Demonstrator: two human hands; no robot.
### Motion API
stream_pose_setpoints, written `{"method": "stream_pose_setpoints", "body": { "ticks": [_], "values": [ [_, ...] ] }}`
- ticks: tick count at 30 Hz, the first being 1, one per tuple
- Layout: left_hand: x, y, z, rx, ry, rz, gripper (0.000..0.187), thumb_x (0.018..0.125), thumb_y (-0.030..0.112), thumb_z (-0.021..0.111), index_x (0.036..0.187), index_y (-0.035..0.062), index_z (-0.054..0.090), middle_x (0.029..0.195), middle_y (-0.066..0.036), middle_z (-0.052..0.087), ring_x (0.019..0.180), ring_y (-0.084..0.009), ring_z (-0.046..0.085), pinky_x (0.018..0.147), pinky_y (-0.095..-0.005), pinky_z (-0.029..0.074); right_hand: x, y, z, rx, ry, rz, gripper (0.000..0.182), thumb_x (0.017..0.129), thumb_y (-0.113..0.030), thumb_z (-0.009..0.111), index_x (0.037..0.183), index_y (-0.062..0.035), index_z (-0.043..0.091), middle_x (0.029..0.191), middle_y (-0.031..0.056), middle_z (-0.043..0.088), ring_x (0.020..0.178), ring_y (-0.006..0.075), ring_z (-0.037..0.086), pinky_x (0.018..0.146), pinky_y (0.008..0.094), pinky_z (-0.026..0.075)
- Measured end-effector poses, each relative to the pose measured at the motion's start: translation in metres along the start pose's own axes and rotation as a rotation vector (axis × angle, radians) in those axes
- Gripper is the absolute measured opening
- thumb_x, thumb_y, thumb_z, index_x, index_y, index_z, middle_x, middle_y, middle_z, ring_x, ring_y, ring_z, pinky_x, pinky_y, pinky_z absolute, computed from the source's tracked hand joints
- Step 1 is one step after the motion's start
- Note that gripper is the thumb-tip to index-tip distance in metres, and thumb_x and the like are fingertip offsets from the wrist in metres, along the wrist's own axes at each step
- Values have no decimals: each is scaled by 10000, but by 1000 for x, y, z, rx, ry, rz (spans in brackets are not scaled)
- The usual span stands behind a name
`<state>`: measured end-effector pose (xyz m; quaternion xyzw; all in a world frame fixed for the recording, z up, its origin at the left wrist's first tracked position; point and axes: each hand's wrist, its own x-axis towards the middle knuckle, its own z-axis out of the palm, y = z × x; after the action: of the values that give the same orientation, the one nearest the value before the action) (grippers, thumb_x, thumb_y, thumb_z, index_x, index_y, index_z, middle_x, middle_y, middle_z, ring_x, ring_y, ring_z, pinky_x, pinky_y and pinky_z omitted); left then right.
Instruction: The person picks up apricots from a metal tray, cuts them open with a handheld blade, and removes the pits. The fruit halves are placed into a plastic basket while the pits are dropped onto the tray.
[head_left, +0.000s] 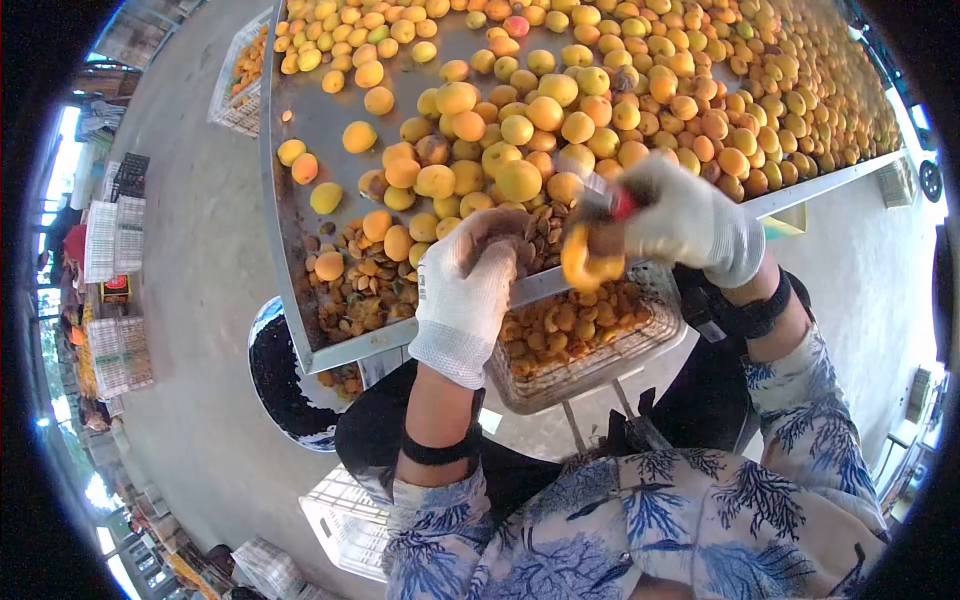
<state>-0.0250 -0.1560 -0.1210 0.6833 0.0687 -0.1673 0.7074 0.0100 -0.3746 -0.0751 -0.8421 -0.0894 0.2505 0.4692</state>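
My left hand [468, 285], in a white work glove with dark fingertips, is at the near edge of the metal table. Its fingers are curled together beside a pile of apricot pits [368, 278]; anything between them is hidden. My right hand [685, 220], gloved too, is closed around a small knife with a red part [622, 203], its blade smeared by motion. An orange apricot piece [590, 262] hangs under the right fingers, blurred, above a basket [535, 398] of opened apricot flesh. Whole apricots [518, 180] are heaped just beyond both hands.
The metal table [275, 200] has a raised rim. Below its left corner stands a round tub [275, 365] with a dark inside. White crates [345, 520] rest on the floor at lower left, and more crates [115, 240] line the left side.
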Motion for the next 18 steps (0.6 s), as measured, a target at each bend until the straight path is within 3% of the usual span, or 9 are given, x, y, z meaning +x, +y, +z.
{"method": "stream_pose_setpoints", "body": {
  "ticks": [1,4,6,7,9,11,14,17,18],
  "values": [
    [0,-2,0,83,56,55,274,838,34,525,1067,-46,654,938,-86,678,847,-123,624,766,-235,480,2,5,-3,-85,-159,-8,293,744,-238,733,687,21,609,553,15,501,545,95,484,519,298,420],
    [-3,2,1,299,154,132,270,846,49,544,1078,-37,654,939,-66,680,855,-100,604,772,-235,478,3,12,-1,-186,-125,-24,303,732,-253,737,693,16,603,541,41,473,551,93,488,548,315,435],
    [-3,5,1,265,190,177,268,847,47,548,1079,-35,653,937,-60,679,850,-95,598,768,-233,475,17,27,-1,-85,168,34,323,723,-288,738,716,6,603,532,93,463,550,146,504,586,338,454],
    [-2,6,1,232,227,220,265,848,45,551,1081,-32,653,934,-53,678,844,-90,592,765,-230,472,23,28,0,-89,172,33,323,723,-288,738,716,6,603,532,93,463,550,146,504,586,338,454],
    [-1,9,1,147,256,242,259,848,35,565,1083,-27,656,931,-43,672,818,-81,577,743,-223,463,41,19,10,-271,401,-153,341,719,-320,739,782,-8,616,585,154,532,593,254,564,622,372,472],
    [0,13,0,-47,298,128,253,853,24,568,1086,-19,658,931,-38,666,803,-79,567,728,-216,456,55,7,25,-414,415,-189,348,726,-342,732,904,-51,662,800,200,652,796,374,640,692,448,499],
    [-2,13,-6,-75,319,193,255,853,7,571,1091,-15,659,932,-36,664,812,-84,570,729,-209,451,74,17,43,-554,388,-187,339,748,-335,713,925,-49,673,855,204,662,836,379,639,720,450,507],
    [-3,13,-14,-81,296,154,299,837,15,593,1130,-22,640,961,-49,658,833,-98,577,754,-213,454,76,20,43,-541,368,-171,341,746,-307,728,939,-31,674,846,194,663,788,326,661,702,413,509],
    [-2,11,-16,-93,305,158,299,837,15,593,1130,-22,640,961,-49,658,833,-98,577,754,-213,454,75,23,38,-356,356,-134,322,746,-264,736,947,-19,675,809,149,668,758,277,654,686,395,506]
  ]
}}
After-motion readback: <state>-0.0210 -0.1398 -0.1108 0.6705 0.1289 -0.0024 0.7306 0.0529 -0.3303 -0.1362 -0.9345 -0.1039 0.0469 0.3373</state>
